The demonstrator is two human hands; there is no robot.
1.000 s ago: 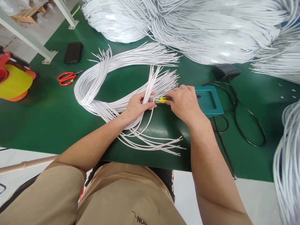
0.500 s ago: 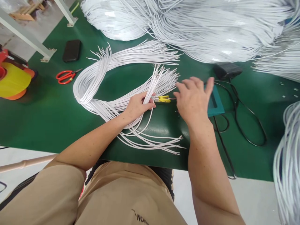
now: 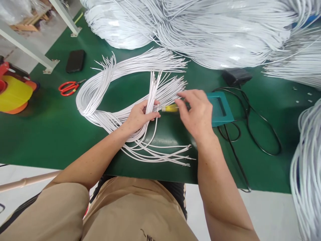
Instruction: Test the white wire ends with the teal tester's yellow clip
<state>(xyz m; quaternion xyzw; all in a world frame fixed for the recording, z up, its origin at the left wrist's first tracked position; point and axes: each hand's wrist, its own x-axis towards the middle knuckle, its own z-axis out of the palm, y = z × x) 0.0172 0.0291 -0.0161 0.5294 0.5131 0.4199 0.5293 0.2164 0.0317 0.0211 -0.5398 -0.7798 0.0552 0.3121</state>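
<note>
A bundle of white wires (image 3: pixel 151 95) is gripped in my left hand (image 3: pixel 140 115), its cut ends standing up above the fingers. One loose wire runs separately past the thumb. Just right of that hand is a small yellow clip (image 3: pixel 170 107), blurred. My right hand (image 3: pixel 197 112) is beside the clip's right end, thumb and forefinger brought together; what lies between their tips, if anything, is too blurred to make out. Behind this hand sits a teal device (image 3: pixel 227 122), partly covered. More white wires (image 3: pixel 94 90) curve in a loop on the green table (image 3: pixel 62 134).
Large heaps of white wire (image 3: pixel 213 36) fill the back, and another coil (image 3: pixel 307 167) hangs at the right. Red-handled scissors (image 3: pixel 68 88), a dark flat box (image 3: pixel 75 61) and a yellow-orange dispenser (image 3: pixel 16 95) are at left. A black adapter (image 3: pixel 235 77) trails a cable (image 3: pixel 269 125).
My right hand has come left and down towards the yellow clip, its fingers drawing together from a spread pose. The clip looks more blurred. My left hand keeps the wires; the view shifts slightly.
</note>
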